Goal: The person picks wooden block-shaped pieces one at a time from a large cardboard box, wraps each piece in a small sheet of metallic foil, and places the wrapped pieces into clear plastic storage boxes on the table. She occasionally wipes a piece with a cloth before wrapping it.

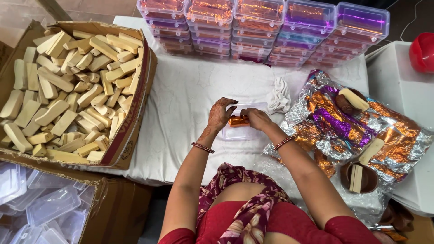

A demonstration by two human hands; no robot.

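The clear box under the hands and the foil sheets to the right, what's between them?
In the head view, a crumpled white cloth and bare white tablecloth.

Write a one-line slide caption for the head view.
Both hands, left hand and right hand, set an orange foil-wrapped piece into a clear plastic box.

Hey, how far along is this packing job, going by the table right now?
Done: stacks of filled clear boxes at the table's far edge. In hand: the left hand and right hand set an orange foil-wrapped piece into an open clear box. Left: a carton of bare tan bars, loose foil sheets.
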